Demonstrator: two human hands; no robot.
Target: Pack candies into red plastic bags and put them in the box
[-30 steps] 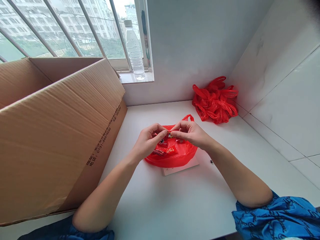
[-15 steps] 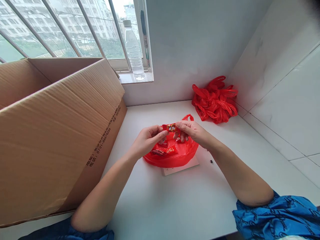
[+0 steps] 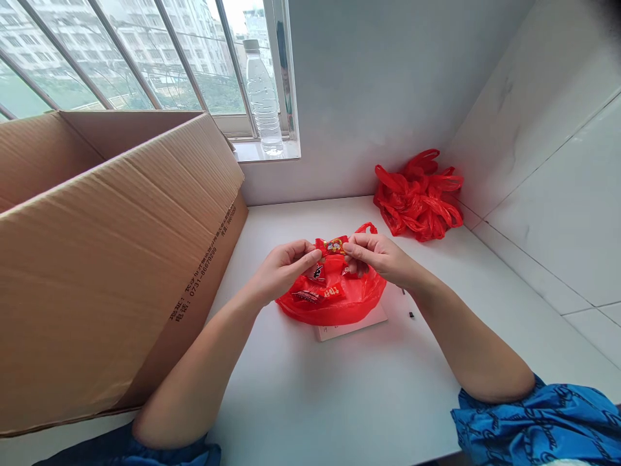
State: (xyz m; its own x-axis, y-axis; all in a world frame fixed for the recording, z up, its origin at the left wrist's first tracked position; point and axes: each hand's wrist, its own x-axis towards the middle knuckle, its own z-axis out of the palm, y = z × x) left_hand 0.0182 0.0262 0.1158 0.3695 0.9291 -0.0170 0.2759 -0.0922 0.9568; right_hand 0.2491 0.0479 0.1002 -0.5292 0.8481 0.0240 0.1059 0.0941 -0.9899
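Observation:
Between my two hands is a small red wrapped candy [image 3: 333,246] with a gold and dark print. My left hand [image 3: 290,264] pinches its left end between thumb and fingers. At the opposite end, my right hand [image 3: 371,254] pinches the wrapper the same way. Right below the hands lies a red plastic bag [image 3: 334,313], opened out, with several red wrapped candies [image 3: 317,294] in it. The bag rests on a flat pale booklet or box [image 3: 354,327], which it mostly covers.
A large cardboard box [image 3: 145,246] stands at the left. Crumpled red plastic bags [image 3: 420,197] lie in the back right corner of the white table [image 3: 301,388]. A clear water bottle [image 3: 264,103] stands on the windowsill. A tiny black piece [image 3: 411,315] lies near my right forearm.
The fingers have drawn slightly apart along the candy, so more of its printed wrapper shows. Both hands still hold its ends. The view has shifted a little.

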